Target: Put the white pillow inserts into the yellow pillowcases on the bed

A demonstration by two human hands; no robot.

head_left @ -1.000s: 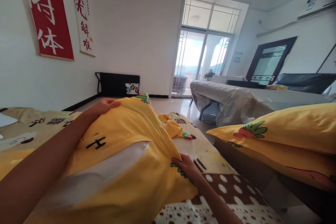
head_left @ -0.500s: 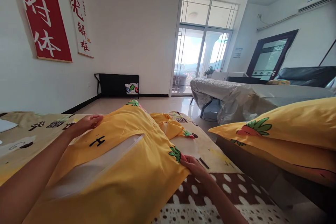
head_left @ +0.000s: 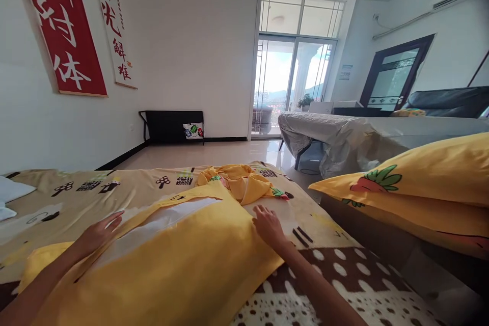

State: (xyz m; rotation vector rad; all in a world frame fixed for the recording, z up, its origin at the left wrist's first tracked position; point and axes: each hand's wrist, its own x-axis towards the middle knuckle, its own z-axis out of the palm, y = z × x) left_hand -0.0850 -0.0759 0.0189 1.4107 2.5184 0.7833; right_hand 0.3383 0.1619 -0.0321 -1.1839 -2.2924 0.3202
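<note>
A yellow pillowcase (head_left: pixel 191 249) lies on the bed in front of me, filled out by a white pillow (head_left: pixel 164 216) that shows through its long opening. My left hand (head_left: pixel 100 232) is at the left edge of the case, fingers stretched forward and apart from the thumb. Beside the right edge is my right hand (head_left: pixel 269 225), its fingers loosely bent and spread, gripping no cloth. Just beyond the far corner, a crumpled yellow cloth (head_left: pixel 248 186) with carrot prints rests on the blanket.
A patterned beige and brown blanket (head_left: pixel 336 270) covers the bed. Yellow carrot-print pillows (head_left: pixel 431 183) are stacked at the right. White cloth (head_left: pixel 15 191) lies at the far left. Past the bed stand a plastic-covered table (head_left: pixel 344 130) and a folded black item (head_left: pixel 168 127) against the wall.
Both hands have let go of the pillowcase's far corners. Its raised far end has dropped flat onto the bed. My left hand has come lower and nearer.
</note>
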